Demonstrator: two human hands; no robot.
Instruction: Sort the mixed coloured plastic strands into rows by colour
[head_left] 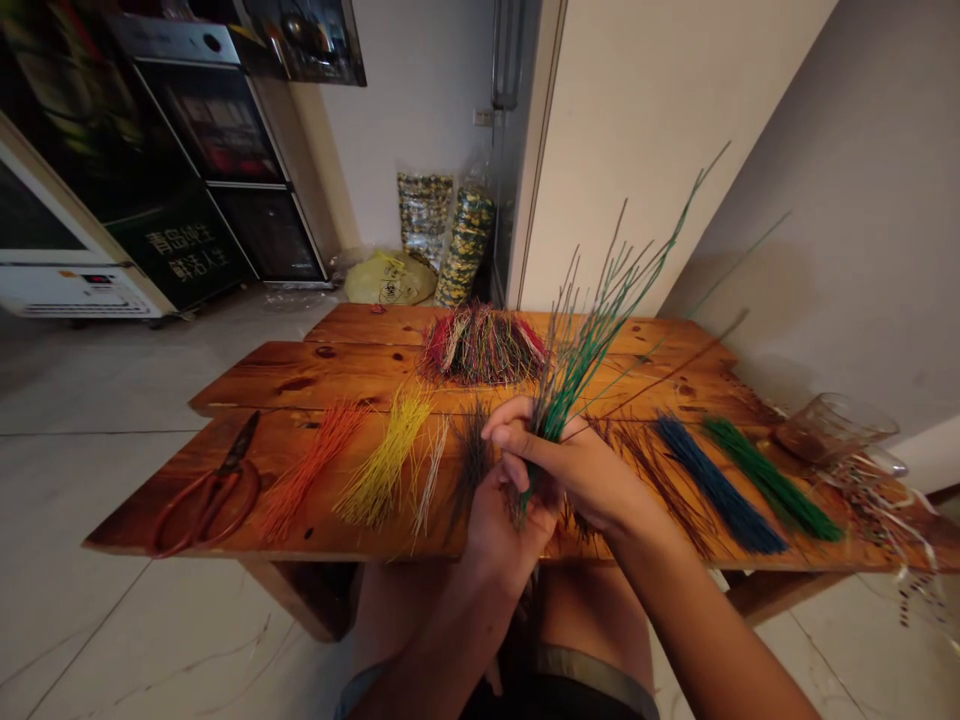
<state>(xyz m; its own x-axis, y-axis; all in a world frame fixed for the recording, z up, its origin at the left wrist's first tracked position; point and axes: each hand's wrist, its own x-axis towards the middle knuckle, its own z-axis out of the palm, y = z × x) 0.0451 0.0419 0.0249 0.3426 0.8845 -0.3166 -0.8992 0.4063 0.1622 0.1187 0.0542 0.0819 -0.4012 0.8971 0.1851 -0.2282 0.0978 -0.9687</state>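
Note:
Both my hands meet at the near edge of a low wooden table (300, 380). My right hand (570, 465) is closed round a bunch of thin wires (592, 320), mostly green with some dark ones, fanning upward. My left hand (499, 520) grips the bottom of the same bunch from below, fingers curled. On the table lie sorted piles: orange wires (311, 470), yellow wires (386, 455), a thin pale pile (431, 475), dark wires (472, 450), brown wires (652, 470), blue wires (716, 485) and green wires (772, 480). A mixed heap (484, 345) sits at the far middle.
Red-handled scissors (214, 490) lie at the table's left near corner. A clear glass cup (836, 430) stands at the right end among loose scraps. Behind are a yellow bag (390, 278), patterned sacks (450, 235), a dark cabinet (202, 150) and a white wall.

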